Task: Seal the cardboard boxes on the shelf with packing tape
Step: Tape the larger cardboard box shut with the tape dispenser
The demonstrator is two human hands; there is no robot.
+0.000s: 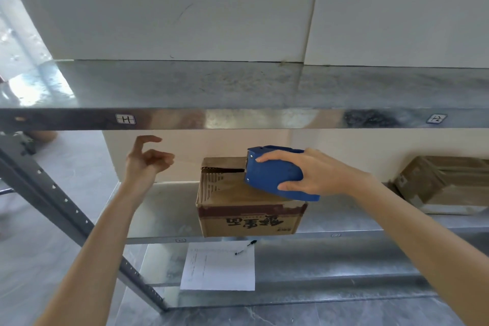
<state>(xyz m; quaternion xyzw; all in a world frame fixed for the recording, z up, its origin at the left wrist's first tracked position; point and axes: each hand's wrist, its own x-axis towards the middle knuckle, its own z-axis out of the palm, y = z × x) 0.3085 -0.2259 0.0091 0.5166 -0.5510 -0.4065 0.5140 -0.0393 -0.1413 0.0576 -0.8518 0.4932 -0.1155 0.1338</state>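
A brown cardboard box point(246, 219) with dark printed characters stands on the middle metal shelf point(164, 209). Its top flaps show a dark gap at the back. My right hand point(317, 174) grips a blue tape dispenser point(270, 172) that rests on the box top, over the flap seam. A faint strip of clear tape point(188, 160) runs left from the dispenser past the box edge to my left hand point(148, 164). That hand is raised left of the box and pinches the tape end with curled fingers, the index finger lifted.
A second brown box point(447, 182), wrapped in tape, sits far right on the same shelf. The upper shelf edge point(238, 119) hangs just above my hands. On the lowest shelf lie a paper sheet point(219, 267) and a pen point(246, 247). A perforated upright post point(66, 206) slants at left.
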